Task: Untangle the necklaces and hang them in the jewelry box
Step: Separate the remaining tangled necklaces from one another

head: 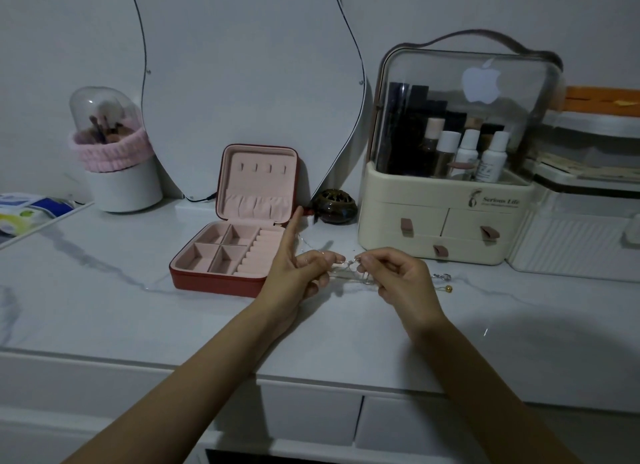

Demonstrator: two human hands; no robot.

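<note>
While both hands work just above the table (104, 290), the left hand (294, 273) and right hand (398, 276) pinch the chains (346, 266) between them, left forefinger raised. At ten o'clock of the hands, the box (239, 231) stands open, hooks bare. Thin, light, slippery links likely kink: grip beside the knot, tease gently.
</note>
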